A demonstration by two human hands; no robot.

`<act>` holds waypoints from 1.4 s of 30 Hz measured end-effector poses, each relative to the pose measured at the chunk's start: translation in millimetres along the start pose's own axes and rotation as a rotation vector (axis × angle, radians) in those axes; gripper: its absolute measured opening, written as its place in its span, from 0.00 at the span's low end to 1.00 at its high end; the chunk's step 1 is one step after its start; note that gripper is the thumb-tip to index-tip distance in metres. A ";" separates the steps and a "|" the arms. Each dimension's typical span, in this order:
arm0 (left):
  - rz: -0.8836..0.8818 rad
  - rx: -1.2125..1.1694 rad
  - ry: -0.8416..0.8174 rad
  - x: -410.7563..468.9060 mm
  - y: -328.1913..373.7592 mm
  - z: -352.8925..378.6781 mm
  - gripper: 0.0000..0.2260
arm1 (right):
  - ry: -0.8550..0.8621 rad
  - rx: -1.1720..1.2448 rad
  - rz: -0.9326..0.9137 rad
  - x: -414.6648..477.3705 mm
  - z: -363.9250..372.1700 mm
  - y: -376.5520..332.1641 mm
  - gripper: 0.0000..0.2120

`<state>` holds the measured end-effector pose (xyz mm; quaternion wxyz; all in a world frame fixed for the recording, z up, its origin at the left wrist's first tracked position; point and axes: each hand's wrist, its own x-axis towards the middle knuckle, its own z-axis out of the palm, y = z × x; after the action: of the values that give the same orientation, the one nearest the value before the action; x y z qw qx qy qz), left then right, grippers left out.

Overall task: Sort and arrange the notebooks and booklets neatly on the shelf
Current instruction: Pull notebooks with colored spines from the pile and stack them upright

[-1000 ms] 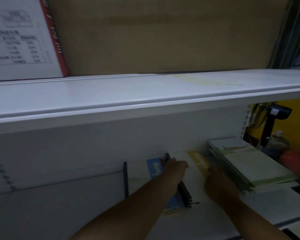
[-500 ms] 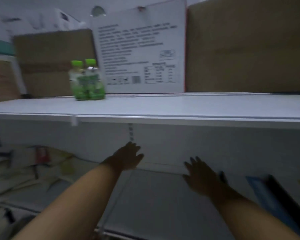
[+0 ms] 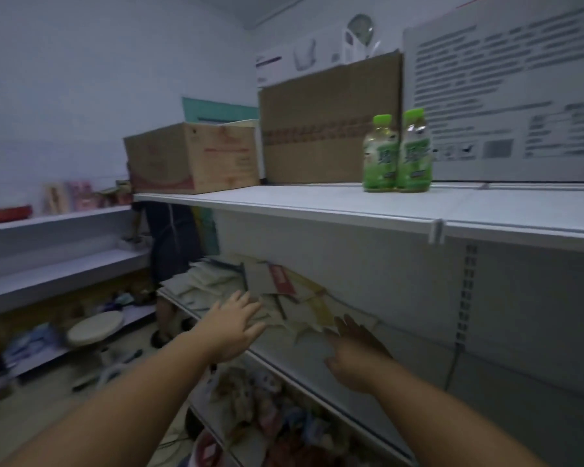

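A loose heap of pale notebooks and booklets (image 3: 216,281) lies on the middle shelf (image 3: 317,348) to the left, some tilted against the back panel, one with a red cover (image 3: 281,279) and one yellow (image 3: 321,306). My left hand (image 3: 231,323) hovers just in front of the heap, fingers spread, holding nothing. My right hand (image 3: 358,352) is over the bare shelf to the right of the heap, fingers apart and empty. The edges of the heap are blurred.
Two green bottles (image 3: 397,151) stand on the upper shelf (image 3: 317,207), with cardboard boxes (image 3: 196,156) and a white printed box (image 3: 506,96) behind. A person (image 3: 174,251) stands at the shelf's far left end. A round stool (image 3: 95,326) and clutter sit on the floor.
The view has swung left from the stacked booklets on the right to the messy heap. Both hands let go of the blue notebook and now reach, empty, toward the heap.
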<state>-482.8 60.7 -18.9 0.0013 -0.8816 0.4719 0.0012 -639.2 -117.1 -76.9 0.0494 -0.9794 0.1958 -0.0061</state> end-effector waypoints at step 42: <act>0.125 -1.116 -0.232 276.4 -237.9 21.5 0.15 | 0.634 0.262 0.224 289.9 49.8 -88.2 0.21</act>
<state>-131.6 -37.3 -41.0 -0.4126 -0.7133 0.4479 0.3468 -336.2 -142.8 -119.8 0.1116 -0.8865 0.3053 -0.3292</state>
